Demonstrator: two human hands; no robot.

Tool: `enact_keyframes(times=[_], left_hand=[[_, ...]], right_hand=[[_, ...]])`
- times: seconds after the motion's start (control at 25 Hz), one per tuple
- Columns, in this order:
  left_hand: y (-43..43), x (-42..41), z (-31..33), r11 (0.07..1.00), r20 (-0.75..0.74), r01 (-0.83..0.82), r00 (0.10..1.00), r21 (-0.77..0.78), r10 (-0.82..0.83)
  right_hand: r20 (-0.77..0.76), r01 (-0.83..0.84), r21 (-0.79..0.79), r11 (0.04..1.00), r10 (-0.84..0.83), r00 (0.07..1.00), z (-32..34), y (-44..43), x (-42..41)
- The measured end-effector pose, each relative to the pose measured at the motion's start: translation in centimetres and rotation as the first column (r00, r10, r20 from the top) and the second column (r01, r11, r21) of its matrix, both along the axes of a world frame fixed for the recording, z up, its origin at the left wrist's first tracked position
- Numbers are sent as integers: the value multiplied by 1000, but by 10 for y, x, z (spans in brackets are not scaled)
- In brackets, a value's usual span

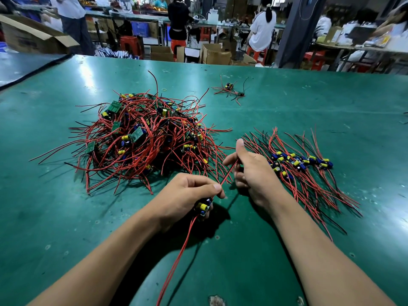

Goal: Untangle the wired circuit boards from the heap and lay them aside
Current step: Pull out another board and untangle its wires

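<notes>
Surface (66,217) was glossy teal-green, flecked pale. Heap (143,133) mixed red and black wires, green boards, yellow and blue components. Sorted row (300,162): same red-black, blue-yellow. Held board (204,206) bore yellow capacitor; leads (183,250) were red. Stools (130,44) were red.

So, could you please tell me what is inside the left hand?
The left hand holds a small circuit board, red wires trailing out below; its fingers cover most of the board.

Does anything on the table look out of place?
Yes: a few wired boards lie alone far back on the table, apart from both the tangled heap and the tidy row at right.
</notes>
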State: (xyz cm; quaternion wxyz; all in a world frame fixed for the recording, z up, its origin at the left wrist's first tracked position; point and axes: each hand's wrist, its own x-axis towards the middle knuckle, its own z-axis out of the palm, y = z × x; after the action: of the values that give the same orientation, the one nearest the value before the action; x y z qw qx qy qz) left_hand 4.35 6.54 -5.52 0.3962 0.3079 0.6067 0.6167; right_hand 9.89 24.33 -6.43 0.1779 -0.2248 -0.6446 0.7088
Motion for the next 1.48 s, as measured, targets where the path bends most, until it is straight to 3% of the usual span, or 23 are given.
enact_keyframes(times=[0.12,0.2,0.44,0.68,0.8,1.0,1.16,1.32,1.48], left_hand=[[0,0,-1,1000,-33,-4,999,-15,3],[0,1,-1,1000,-50,-5,999,-28,4],[1,2,-2,999,-41,2,999,-48,-4],[4,6,-3,995,-4,-101,995,-26,101],[8,6,-2,976,128,-217,968,3,215],[9,4,3,980,292,-200,938,17,187],[8,3,6,975,331,-215,925,59,185],[10,2,3,960,314,-261,924,101,218],[12,1,-3,948,339,-289,912,131,232]], right_hand=[[-2,-97,-309,946,102,995,7,3,2],[-41,-173,-433,885,172,984,10,6,5],[-50,-267,-447,854,275,960,16,8,10],[28,-131,-365,922,151,988,14,5,9],[68,-114,-297,948,140,988,15,6,11],[59,-72,-250,966,90,994,18,6,13],[41,-91,-196,976,100,994,16,5,13],[131,-136,107,985,122,984,12,-8,13],[155,-185,430,884,129,979,6,-24,13]])
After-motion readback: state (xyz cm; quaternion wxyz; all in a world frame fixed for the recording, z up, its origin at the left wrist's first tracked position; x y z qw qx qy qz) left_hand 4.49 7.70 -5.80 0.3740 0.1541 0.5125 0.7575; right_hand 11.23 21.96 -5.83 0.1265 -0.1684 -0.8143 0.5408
